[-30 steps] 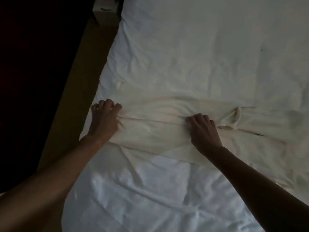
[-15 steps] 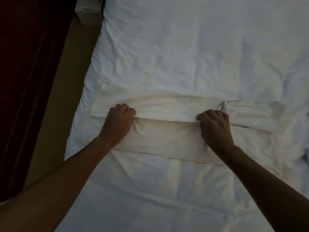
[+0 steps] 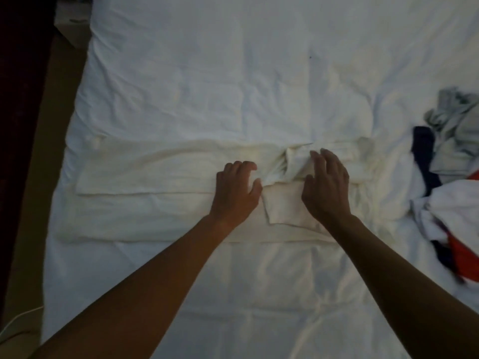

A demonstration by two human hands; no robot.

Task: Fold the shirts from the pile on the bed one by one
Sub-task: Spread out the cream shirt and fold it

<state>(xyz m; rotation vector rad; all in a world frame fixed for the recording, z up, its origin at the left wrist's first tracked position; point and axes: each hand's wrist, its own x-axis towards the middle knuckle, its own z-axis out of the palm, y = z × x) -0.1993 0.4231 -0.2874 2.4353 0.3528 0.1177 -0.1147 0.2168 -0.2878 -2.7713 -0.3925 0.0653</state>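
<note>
Nothing here can be read from where I stand; the pale box [image 3: 70, 27] beside the bed [image 3: 233, 60] carries a small dark mark, too dim and too small to make out; the pile of clothes [image 3: 451, 182] at the right edge shows patches of navy, grey, white and orange-red; whether any of that is lettering or a logo cannot be told.
</note>
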